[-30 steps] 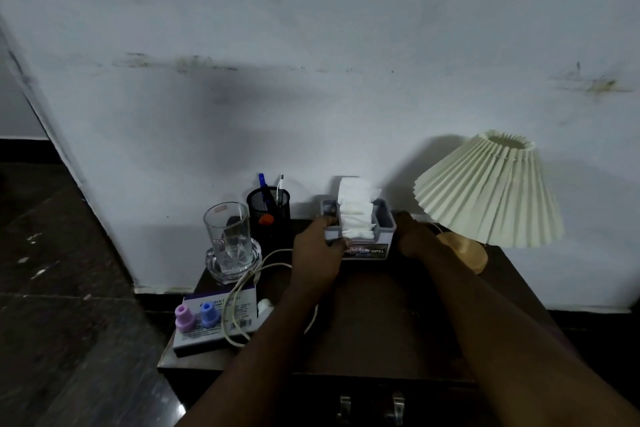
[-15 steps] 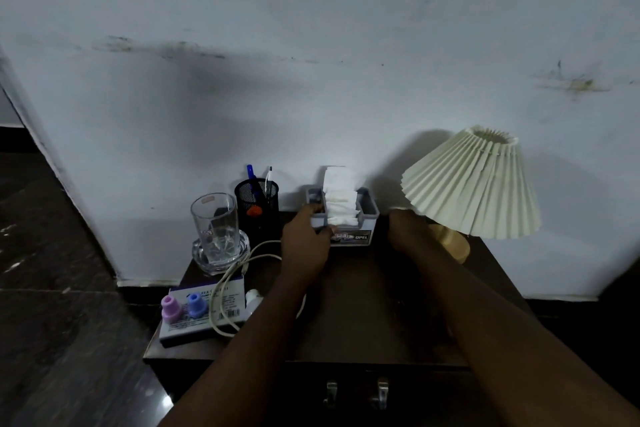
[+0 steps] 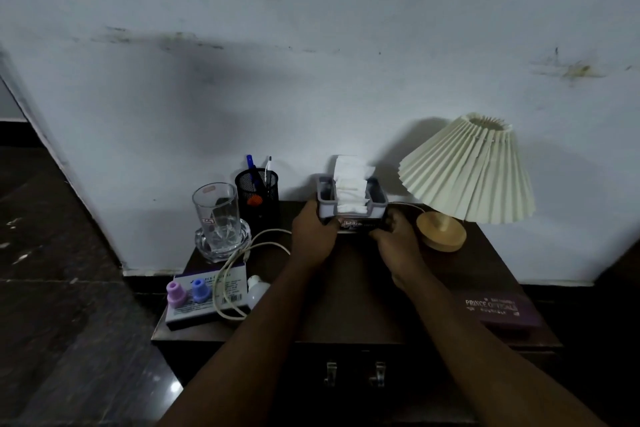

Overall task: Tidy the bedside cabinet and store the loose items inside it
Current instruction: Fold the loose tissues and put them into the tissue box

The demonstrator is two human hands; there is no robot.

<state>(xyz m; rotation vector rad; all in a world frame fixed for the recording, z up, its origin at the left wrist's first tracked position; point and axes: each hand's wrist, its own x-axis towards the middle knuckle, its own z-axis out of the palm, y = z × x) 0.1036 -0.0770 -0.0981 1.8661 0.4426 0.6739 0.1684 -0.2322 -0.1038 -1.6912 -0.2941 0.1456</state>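
Task barely beginning: left hand and right hand are gripping tissue box, just left of lamp; glass, cable, bottles are sitting farther left, unstored; drawer closed.

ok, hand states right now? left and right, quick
Left hand: grips the left end of the tissue holder.
Right hand: fingers curled on its right front corner, holding it.
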